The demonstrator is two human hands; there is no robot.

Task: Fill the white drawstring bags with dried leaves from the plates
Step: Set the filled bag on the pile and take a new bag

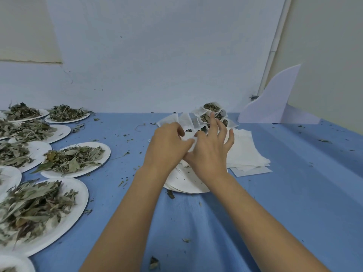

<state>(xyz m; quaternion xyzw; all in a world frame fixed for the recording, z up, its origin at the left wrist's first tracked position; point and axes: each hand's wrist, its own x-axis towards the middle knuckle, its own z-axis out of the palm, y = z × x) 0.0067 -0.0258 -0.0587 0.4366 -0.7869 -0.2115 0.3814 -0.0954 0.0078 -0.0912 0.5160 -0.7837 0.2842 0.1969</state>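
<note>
Fabric of the drawstring bag (188,136) looks thin, limp and almost weightless. It will likely crumple and fold shut rather than stand open, so the place to take it is the top hem on both sides of the mouth, with the two walls pulled apart.

That seems to be the step in hand. The left hand (169,144) has its fingers curled over one side of the white cloth. The right hand (210,152) meets it from the other side with the forefinger bent down onto the cloth and the other fingers (213,122) splayed in the air, holding nothing. Its thumb is hidden, so the pinch there is a judgement.

The bag is held low over a stack of empty plates (186,185) at mid-bench, and the hands cover its lower part.

- **Filled bags:** a heap of them (211,109) sits just beyond the hands, toward the far edge of the bench (294,193).
- **Flat empty bags:** a pile (245,152) lies just beside the stack, toward the right edge.
- **Dried leaves:** these (72,158) are heaped on plates (106,152) along the left edge. They look brittle and springy, likely to shed crumbs, and are best taken in loose pinches.
</note>
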